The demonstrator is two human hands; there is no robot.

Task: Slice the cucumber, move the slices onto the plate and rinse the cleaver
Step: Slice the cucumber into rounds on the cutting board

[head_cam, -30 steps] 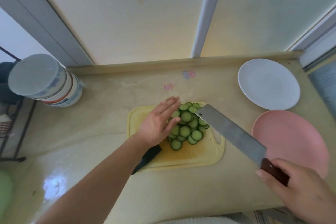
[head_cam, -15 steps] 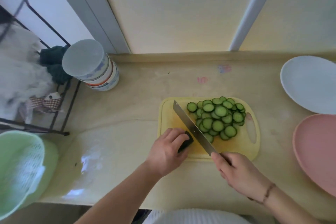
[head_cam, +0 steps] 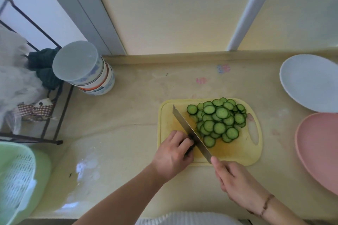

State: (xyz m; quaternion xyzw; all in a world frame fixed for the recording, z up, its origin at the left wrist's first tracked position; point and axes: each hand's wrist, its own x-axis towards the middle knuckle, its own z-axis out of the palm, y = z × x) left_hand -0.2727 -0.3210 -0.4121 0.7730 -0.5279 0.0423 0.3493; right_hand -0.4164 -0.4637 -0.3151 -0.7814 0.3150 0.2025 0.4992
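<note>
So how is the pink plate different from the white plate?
The pink plate is pink; the white plate looks pale bluish-white. The pink plate sits nearer the person, by the right hand; the white plate lies farther back, toward the wall. The pink plate is cut off by the picture's edge more than the white plate. Both are round, lie flat on the counter and hold no cucumber slices yet.

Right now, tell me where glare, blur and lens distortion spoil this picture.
Head view: a bright glare patch lies on the wet beige countertop at lower left; the white cloth on the black wire rack is smeared soft; wide-angle bending curves the grey window frame; the green cucumber slices and steel cleaver blade stay fairly sharp.
</note>
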